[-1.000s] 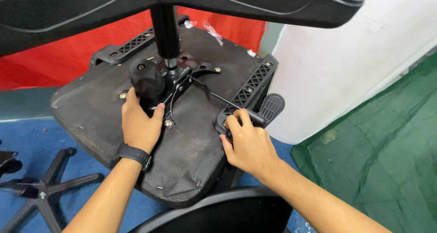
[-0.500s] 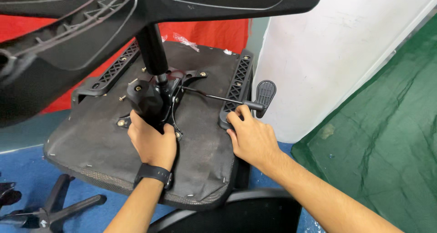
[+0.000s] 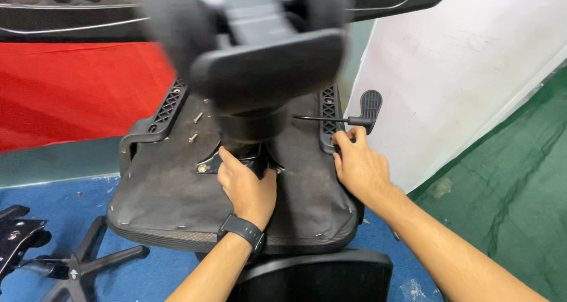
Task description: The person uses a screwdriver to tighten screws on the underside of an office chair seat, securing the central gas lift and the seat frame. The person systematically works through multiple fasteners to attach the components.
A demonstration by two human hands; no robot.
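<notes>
Upturned chair seat (image 3: 159, 201), dark fabric underside facing up, lying across the middle of the view, above a blue floor (image 3: 53, 266) with green mat (image 3: 508, 178) to the right. Black plastic side brackets (image 3: 168, 107) along both edges. Blurred black chair part (image 3: 266, 66) looming overhead, hiding the upper mechanism. Black chair base (image 3: 77, 266) with spokes at lower left. Metal tilt mechanism (image 3: 236, 154) at the seat's centre, partly hidden. Left hand (image 3: 247, 187), black watch (image 3: 242, 231) on the wrist, pressed against that mechanism, fingers curled together around its lower edge. Right hand (image 3: 360, 166) on the seat's right edge, fingers bent and close together, touching the bracket just below the paddle lever (image 3: 369, 107). Two loose screws (image 3: 195, 128) on the fabric, upper left.
</notes>
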